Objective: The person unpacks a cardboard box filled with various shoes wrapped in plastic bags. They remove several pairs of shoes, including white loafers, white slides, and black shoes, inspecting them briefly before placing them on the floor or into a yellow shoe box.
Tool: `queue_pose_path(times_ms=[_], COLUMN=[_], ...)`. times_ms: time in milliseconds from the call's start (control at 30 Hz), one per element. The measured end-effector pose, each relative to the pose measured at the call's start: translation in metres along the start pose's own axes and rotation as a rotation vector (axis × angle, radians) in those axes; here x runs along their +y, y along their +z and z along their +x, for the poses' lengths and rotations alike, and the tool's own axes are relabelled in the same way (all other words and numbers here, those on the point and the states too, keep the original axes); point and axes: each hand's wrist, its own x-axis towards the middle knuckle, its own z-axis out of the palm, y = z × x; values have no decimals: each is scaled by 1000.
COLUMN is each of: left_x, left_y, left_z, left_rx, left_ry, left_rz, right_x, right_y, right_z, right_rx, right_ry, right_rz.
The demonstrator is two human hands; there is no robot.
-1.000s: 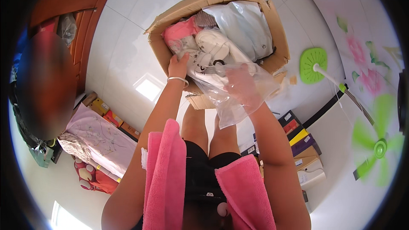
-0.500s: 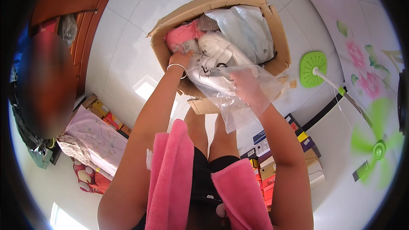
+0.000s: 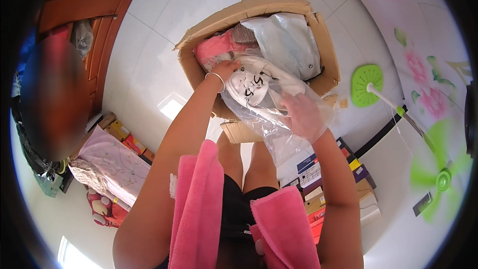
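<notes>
A pair of white sandals (image 3: 286,80) lies in a clear plastic bag (image 3: 279,139) with black markings on it, above the near part of an open cardboard box (image 3: 326,35). My left hand (image 3: 228,69) is closed on the bag's edge at the left end of the sandals. My right hand (image 3: 302,115) shows through the clear film, fingers bent against the near end of the sandals. Its fingertips are partly hidden. Behind them in the box lie a pink packet (image 3: 214,45) and a pale, frosted plastic package (image 3: 286,40).
A green mop head (image 3: 367,85) stands right of the box, and a green fan (image 3: 442,179) at the far right. Stacked shoe boxes (image 3: 313,201) are near my right arm. A wooden cabinet (image 3: 82,0) is at the left. A pink towel (image 3: 199,204) hangs before me.
The bag now covers more of the sandals, and its black markings lie spread over them. My left hand has shifted slightly right, my right hand slightly right and nearer me.
</notes>
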Motion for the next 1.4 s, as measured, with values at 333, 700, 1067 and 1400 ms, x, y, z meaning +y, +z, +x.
queue_pose_path(times_ms=[333, 700, 1067, 1400], left_x=[-11, -24, 22, 95], left_y=[10, 6, -21, -47], left_z=[3, -5, -19, -118], left_rx=[92, -127, 872, 1226], left_ry=[-106, -46, 245, 1049], left_rz=[-473, -495, 497, 531], right_x=[25, -2, -24, -6], right_y=[-2, -28, -56, -6], right_z=[28, -54, -187, -299], right_rx=[-420, -24, 141, 580], right_ry=[147, -5, 358, 953], right_rz=[-53, 49, 453, 1016])
